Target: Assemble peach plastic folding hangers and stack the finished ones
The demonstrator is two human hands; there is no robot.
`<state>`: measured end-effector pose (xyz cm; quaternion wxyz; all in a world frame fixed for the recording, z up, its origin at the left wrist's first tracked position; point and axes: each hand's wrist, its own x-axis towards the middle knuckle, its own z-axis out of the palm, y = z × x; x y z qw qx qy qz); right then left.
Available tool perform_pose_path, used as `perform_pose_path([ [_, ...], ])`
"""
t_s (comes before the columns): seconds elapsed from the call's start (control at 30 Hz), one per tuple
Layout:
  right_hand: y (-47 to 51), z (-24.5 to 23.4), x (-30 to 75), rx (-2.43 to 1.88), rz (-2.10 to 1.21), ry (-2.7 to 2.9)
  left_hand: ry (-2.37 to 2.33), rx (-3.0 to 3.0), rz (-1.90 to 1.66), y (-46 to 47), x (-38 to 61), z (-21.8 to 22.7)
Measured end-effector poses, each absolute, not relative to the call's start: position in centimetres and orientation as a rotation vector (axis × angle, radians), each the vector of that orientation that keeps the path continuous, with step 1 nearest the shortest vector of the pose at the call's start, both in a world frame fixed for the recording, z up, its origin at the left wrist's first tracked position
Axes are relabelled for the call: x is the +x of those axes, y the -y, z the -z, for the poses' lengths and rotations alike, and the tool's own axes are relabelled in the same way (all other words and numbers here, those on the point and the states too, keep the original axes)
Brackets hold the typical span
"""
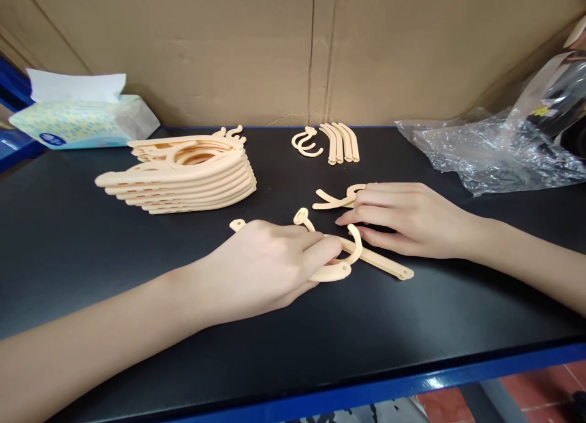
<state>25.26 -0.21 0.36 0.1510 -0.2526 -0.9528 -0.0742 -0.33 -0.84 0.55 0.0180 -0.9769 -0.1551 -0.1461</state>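
My left hand [274, 261] is closed around cream plastic hanger parts over the black table. Below its fingers sticks out a curved hanger arm [332, 272], and a hook [357, 246] rises beside it. A straight hanger bar [384, 264] extends to the right from the fingertips; the grip itself is partly hidden. To the right, my right hand [403, 218] lies palm down with thumb and fingers apart. Its fingers partly cover a few thin hanger pieces [336, 200], which lie just behind them. Whether they touch those pieces I cannot tell.
A stack of cream hangers [192, 179] stands at the left, with a tissue pack [86, 121] behind it. Loose hooks [304, 143] and several curved arms [339, 143] lie at the back. Clear plastic bags [489, 148] occupy the right rear. Cardboard [220, 50] backs the table.
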Motion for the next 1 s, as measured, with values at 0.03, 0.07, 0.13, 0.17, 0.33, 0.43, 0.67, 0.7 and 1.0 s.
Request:
perform_pose_path([
  [0.03, 0.2, -0.34, 25.28, -0.726, 0.217, 2.74, 0.481, -3.032, 0.452, 0.84, -0.33, -0.55],
  [0.07, 0.19, -0.33, 25.3, -0.725, 0.223, 2.744, 0.478, -3.03, 0.452, 0.85, -0.34, -0.53],
  [0.13, 0.17, -0.32, 25.32, -0.72, 0.232, 2.745, 0.468, -3.032, 0.451, 0.85, -0.38, -0.49],
  [0.17, 0.17, -0.34, 25.31, -0.717, 0.232, 2.746, 0.465, -3.034, 0.449, 0.84, -0.41, -0.46],
  [0.33, 0.2, -0.43, 25.25, -0.718, 0.211, 2.747, 0.471, -3.041, 0.436, 0.76, -0.48, -0.38],
  [0.43, 0.23, -0.42, 25.24, -0.718, 0.201, 2.744, 0.473, -3.054, 0.442, 0.71, -0.38, -0.35],
  [0.67, 0.25, -0.38, 25.27, -0.708, 0.214, 2.738, 0.494, -3.059, 0.434, 0.92, -0.29, -0.34],
  [0.7, 0.25, -0.39, 25.27, -0.711, 0.209, 2.74, 0.493, -3.062, 0.437, 0.95, -0.33, -0.36],
  [1.0, 0.27, -0.3, 25.41, -0.804, 0.176, 2.736, 0.476, -3.057, 0.434, 0.9, -0.29, -0.43],
])
